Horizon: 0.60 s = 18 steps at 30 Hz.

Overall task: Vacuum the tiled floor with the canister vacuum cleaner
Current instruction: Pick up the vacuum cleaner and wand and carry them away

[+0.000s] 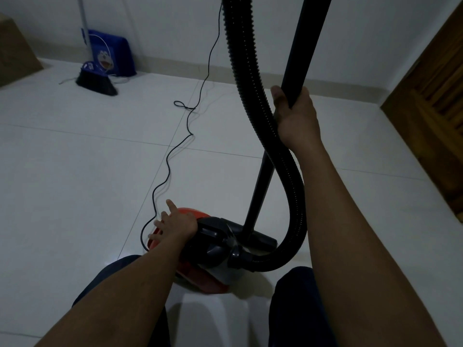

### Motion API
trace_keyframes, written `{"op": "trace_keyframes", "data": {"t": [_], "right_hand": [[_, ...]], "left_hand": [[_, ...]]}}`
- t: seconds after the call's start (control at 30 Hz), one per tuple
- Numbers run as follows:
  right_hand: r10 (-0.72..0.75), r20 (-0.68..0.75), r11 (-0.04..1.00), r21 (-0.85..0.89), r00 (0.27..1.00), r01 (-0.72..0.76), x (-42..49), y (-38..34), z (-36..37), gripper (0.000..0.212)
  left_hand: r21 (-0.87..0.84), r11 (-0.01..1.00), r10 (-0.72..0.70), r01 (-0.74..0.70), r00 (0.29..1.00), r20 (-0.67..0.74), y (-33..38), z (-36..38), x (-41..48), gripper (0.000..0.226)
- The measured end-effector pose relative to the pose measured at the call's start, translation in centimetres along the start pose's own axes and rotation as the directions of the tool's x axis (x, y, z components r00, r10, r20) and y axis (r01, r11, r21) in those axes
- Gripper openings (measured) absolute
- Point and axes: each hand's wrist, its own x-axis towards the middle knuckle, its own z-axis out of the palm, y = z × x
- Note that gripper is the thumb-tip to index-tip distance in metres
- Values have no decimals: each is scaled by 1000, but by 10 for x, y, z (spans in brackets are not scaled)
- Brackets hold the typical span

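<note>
While the left hand's fingers (pixel 171 205) lie straight and spread, not curled round anything, the left hand (pixel 175 225) rests flat on the red top of the canister vacuum cleaner (pixel 215 246), which sits on the tiled floor (pixel 87 171) just in front of the person's knees. It may be pressing a switch or cord button there, but the dim light hides any control under the palm. The right hand (pixel 295 116) grips the black wand (pixel 300 58), fingers and thumb curled round it, and holds it nearly upright. From that grip the wand runs down to the floor nozzle (pixel 260 240), which rests on the tile just beside the canister. The ribbed hose (pixel 240 71) loops from the canister's front, swings out to the right and climbs past the wand. The power cord (pixel 170 156) trails from the canister across the tiles to the far wall, so the machine looks plugged in.

As a judgement, the task is at its very start: the set-up seems done, yet the nozzle stands parked beside the canister and no sweeping stroke is under way. Nearly the whole floor remains to cover, including the corner with the broom (pixel 96 82) and blue dustpan (pixel 112 53).
</note>
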Motion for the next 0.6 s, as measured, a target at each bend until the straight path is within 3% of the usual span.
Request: {"op": "trace_keyframes", "data": {"t": [0.6], "right_hand": [[-9, 34, 996, 86, 999, 6, -6, -7, 3, 30]], "left_hand": [[1, 1000, 15, -15, 999, 31, -1, -1, 2, 74]]}}
